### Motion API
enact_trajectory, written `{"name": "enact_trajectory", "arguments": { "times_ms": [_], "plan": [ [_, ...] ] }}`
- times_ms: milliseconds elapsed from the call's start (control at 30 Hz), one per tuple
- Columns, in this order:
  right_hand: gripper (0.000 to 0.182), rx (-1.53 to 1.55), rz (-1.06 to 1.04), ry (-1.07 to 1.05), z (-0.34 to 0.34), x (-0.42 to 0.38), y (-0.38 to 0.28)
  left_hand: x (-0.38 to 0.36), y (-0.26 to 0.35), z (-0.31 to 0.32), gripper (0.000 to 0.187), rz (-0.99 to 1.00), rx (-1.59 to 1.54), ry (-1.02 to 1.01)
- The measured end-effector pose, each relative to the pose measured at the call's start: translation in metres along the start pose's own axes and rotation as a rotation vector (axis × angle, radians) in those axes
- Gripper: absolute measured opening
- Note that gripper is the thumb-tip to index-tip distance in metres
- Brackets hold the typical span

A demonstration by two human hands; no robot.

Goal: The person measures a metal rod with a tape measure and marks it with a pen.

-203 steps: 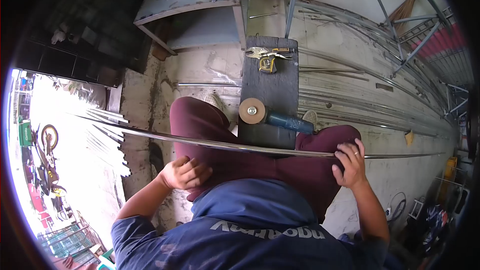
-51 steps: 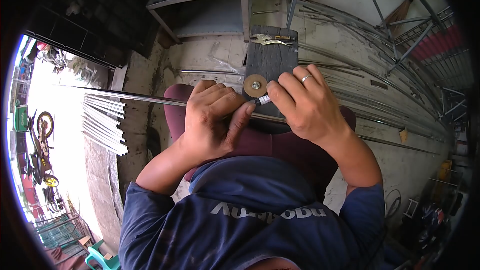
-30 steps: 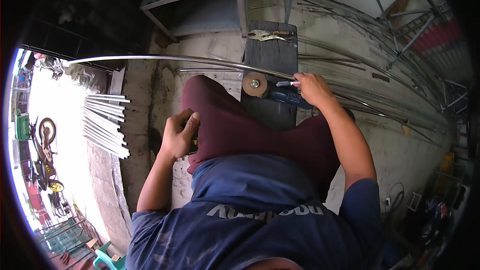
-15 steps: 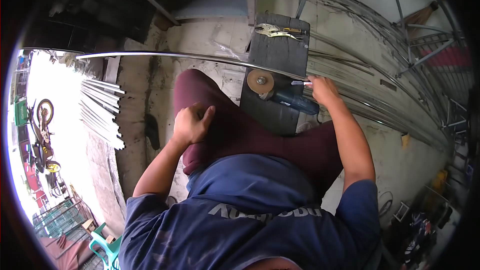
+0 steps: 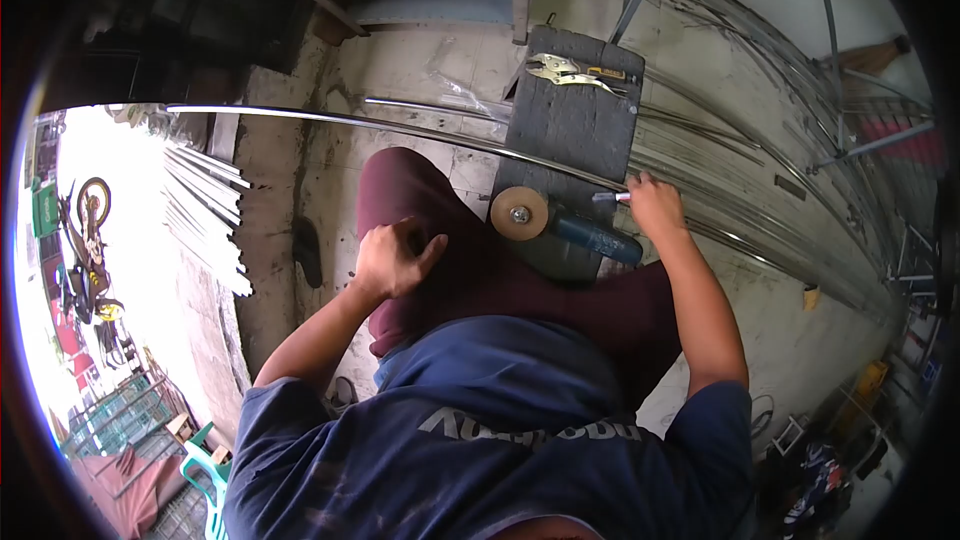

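Here, right hand (image 5: 657, 206) has closed grip on marker (image 5: 611, 197) and metal tube (image 5: 420, 129); left hand (image 5: 393, 260) half-curled, contents unclear; grinder (image 5: 592, 237) near, pliers (image 5: 566, 71) far on bench (image 5: 575, 130).

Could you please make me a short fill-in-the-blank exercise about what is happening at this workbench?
1. The long metal tube and the marker are both held in the person's ____ hand.
2. The angle grinder lies with its disc toward the ____ side of the picture.
3. Of the near and far ends of the dark board, the locking pliers lie by the ____ one.

Missing words: right; left; far.
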State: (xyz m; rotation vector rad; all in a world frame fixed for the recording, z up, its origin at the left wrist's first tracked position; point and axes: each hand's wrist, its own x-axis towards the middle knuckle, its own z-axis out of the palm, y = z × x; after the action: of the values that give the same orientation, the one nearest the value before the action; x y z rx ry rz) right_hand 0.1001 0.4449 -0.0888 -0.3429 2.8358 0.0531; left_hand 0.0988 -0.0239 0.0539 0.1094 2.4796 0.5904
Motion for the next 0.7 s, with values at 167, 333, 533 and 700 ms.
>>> {"name": "enact_trajectory", "arguments": {
  "times_ms": [167, 333, 533, 700],
  "plan": [
    [0.033, 0.157, 0.092, -0.008, -0.093, -0.017, -0.008, -0.012, 0.014, -0.037, 0.054, -0.121, -0.071, -0.035],
    [0.028, 0.275, 0.066, -0.002, -0.184, -0.047, -0.002, -0.052, 0.043, -0.063, 0.057, -0.264, -0.220, 0.055],
    [0.021, 0.367, -0.328, -0.162, -0.355, -0.081, 0.003, -0.202, -0.020, 0.005, 0.050, -0.875, -1.222, 0.418],
    [0.017, 0.238, -0.644, -0.295, -0.394, -0.099, 0.024, -0.471, 0.120, 0.007, 0.058, -1.098, -0.765, 0.478]
  ]
}}
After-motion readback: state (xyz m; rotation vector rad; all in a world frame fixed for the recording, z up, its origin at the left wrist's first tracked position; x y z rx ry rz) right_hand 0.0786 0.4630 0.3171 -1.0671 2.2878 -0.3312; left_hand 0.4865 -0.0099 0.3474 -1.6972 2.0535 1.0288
